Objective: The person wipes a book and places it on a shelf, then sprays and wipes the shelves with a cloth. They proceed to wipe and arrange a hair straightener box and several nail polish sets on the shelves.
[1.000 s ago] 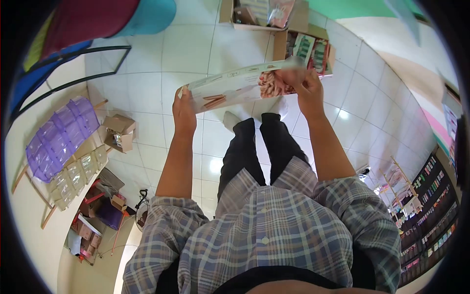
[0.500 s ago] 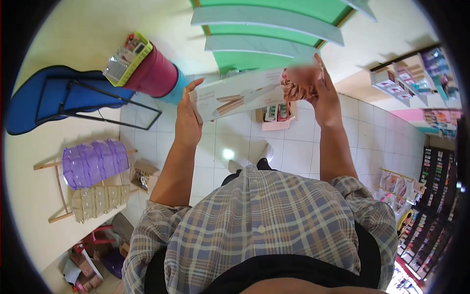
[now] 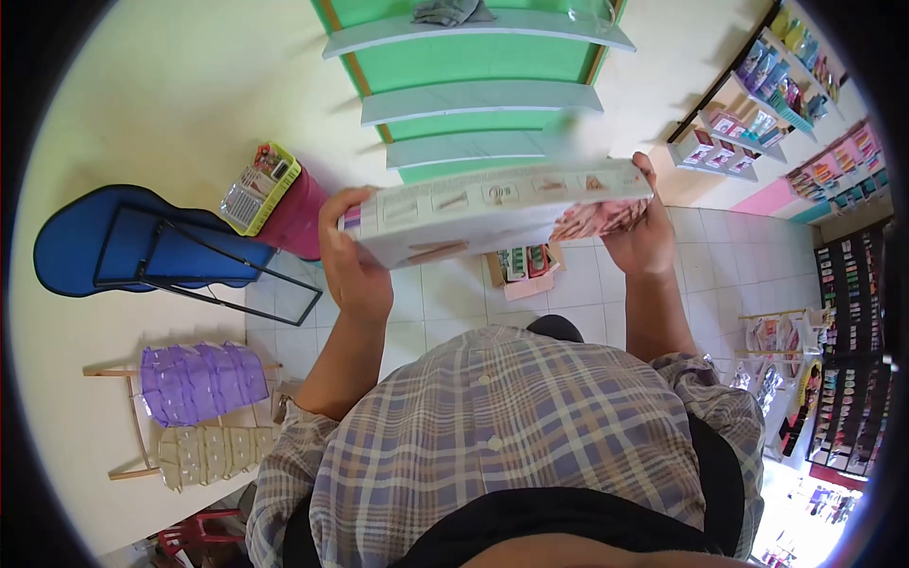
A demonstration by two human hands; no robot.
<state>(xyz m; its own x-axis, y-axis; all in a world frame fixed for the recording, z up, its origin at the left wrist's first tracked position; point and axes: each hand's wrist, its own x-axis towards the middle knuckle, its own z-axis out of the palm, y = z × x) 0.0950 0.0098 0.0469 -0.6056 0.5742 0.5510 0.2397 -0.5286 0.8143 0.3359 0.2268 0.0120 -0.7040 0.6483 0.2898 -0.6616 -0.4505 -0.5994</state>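
A long white hair straightener box (image 3: 502,222) is held out in front of me, tilted so its narrow top side with a row of small pictures shows. Its front, seen at a slant, carries a picture of a hair iron and wavy hair. My left hand (image 3: 358,275) grips the left end, thumb at the upper corner. At the other end, my right hand (image 3: 644,237) is wrapped round the box's right edge, part of its fingers hidden behind. Below the box, an open carton (image 3: 528,284) with small packages stands on the tiled floor.
Ahead is a green wall unit with pale shelves (image 3: 483,98); a grey cloth (image 3: 450,11) lies on top. Left are a yellow basket (image 3: 254,194) on a pink bin (image 3: 295,222), a blue folded board (image 3: 114,241) and a purple hanging organizer (image 3: 204,383). Stocked shelves (image 3: 734,142) are at right.
The box has tipped so that its narrow side now faces me, with its front angled away. My view has lifted, showing more of the green shelves. Both hands keep their hold.
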